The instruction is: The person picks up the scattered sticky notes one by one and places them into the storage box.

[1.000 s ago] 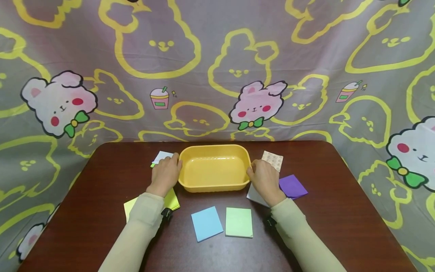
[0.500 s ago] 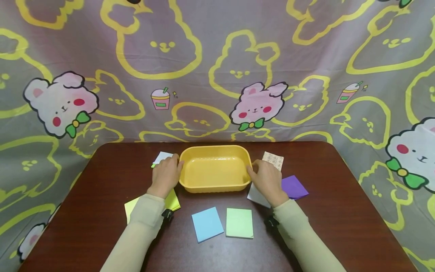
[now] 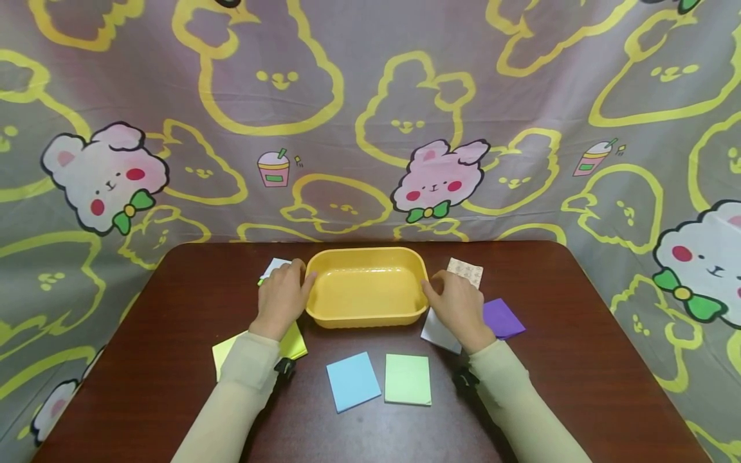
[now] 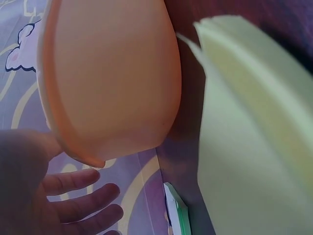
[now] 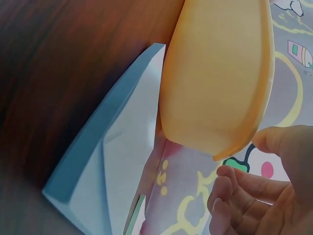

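A yellow plastic basin (image 3: 366,321) with rounded corners stands upright toward the back of the table. At its left end is my left hand (image 3: 280,299), thumb at the rim; in the left wrist view its fingers (image 4: 85,200) are spread and apart from the basin's wall (image 4: 112,73). My right hand (image 3: 461,310) is at the other end. Its thumb lies by the rim, while the relaxed fingers (image 5: 244,196) stay away from the wall (image 5: 215,73) in the right wrist view. Yellow sticky notes (image 3: 293,341) lie under my left forearm, a pale grey pad (image 3: 440,332) beside my right hand.
In front of the basin lie a blue pad (image 3: 353,382) and a light green pad (image 3: 408,379). A purple pad (image 3: 503,319) and a patterned pad (image 3: 466,271) are on the right. White and green notes (image 3: 273,267) sit back left. A patterned curtain (image 3: 347,96) hangs behind the table (image 3: 579,360).
My right hand has shifted slightly right, and its fingers have loosened at the basin's end. The left hand's thumb has spread away from its fingers. The basin stays in place.
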Demonstrator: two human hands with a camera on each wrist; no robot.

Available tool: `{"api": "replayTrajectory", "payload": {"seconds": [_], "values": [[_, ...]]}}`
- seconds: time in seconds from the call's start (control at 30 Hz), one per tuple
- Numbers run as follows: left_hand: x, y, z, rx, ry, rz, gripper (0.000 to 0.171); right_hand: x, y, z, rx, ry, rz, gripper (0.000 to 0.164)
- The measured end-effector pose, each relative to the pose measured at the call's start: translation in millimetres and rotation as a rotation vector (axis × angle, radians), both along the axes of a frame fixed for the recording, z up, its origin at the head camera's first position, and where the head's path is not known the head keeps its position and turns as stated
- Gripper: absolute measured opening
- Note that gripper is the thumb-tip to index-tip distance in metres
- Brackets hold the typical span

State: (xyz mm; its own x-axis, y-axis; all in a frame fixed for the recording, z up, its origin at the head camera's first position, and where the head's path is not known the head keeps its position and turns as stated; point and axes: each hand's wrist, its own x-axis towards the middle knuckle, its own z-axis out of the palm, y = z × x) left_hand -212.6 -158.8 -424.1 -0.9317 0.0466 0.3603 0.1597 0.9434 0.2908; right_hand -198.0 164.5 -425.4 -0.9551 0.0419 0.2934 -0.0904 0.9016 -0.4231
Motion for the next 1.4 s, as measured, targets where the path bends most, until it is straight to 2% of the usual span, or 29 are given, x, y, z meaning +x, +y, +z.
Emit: {"api": "replayTrajectory", "payload": {"seconds": [0.3,0.5,0.73,0.9,1.1,1.4], "values": [[7.2,1,0.6,0.042,0.012,0.000,0.043,1.1,5,-0.4,0.011,0.002,-0.018,0.040],[14.2,5,5.3,0.082,0.057,-0.017,0.043,2.7,7,2.9,0.008,-0.001,-0.029,0.040],[21.8,15,17.4,0.122,0.106,-0.050,0.042,3.7,11,1.2,0.002,0.006,-0.033,0.041],[27.3,22,23.6,0.154,0.107,-0.075,0.043,4.6,14,1.2,-0.004,0.025,-0.033,0.039],[32.8,31,28.7,0.169,0.100,-0.096,0.043,3.9,16,0.0,-0.021,0.047,-0.034,0.038],[36.8,44,30.8,0.173,0.131,-0.138,0.042,0.7,22,2.9,-0.050,0.077,-0.052,0.041]]}}
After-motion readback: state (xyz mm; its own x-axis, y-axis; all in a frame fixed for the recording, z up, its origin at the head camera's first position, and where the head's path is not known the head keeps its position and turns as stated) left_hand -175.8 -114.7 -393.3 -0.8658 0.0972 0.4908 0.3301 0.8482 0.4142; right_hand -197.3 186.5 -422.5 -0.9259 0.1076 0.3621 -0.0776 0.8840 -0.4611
